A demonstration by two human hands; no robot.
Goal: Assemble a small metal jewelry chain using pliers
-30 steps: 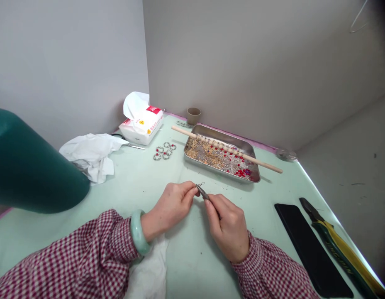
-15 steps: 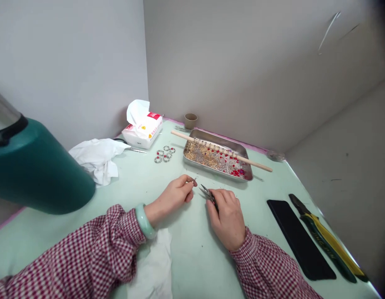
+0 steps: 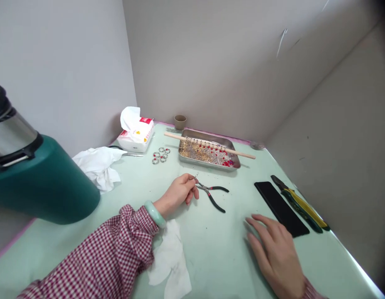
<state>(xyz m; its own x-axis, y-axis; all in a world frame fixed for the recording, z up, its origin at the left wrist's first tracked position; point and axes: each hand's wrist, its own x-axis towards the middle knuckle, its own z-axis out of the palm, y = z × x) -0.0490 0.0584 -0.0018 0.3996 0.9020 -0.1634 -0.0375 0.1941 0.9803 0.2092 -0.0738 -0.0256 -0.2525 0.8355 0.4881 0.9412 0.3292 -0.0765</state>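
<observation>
My left hand (image 3: 181, 190), with a pale green bangle (image 3: 154, 214) at the wrist, pinches a small wire piece (image 3: 196, 176). The wire's tip shows above the fingertips; the rest is hidden by them. Black-handled pliers (image 3: 207, 189) lie on the table with handles spread, their jaws close by the left fingertips. Lower right, my right hand (image 3: 275, 255) is off the pliers, fingers apart and holding nothing. Several small wire rings with red beads (image 3: 163, 157) lie beyond the left hand.
A metal tray (image 3: 208, 164) of gold, clear and red beads has a wooden rod (image 3: 247, 155) across it. A green bottle (image 3: 52, 187), tissue pack (image 3: 136, 137), crumpled tissues (image 3: 99, 162) and small cup (image 3: 180, 121) stand around. At right lie a black case (image 3: 279, 207) and yellow-green cutters (image 3: 300, 203).
My right hand has let go of the pliers, leaving them on the table, and moved right and toward me. My left hand keeps its pinch. The view has shifted to the right.
</observation>
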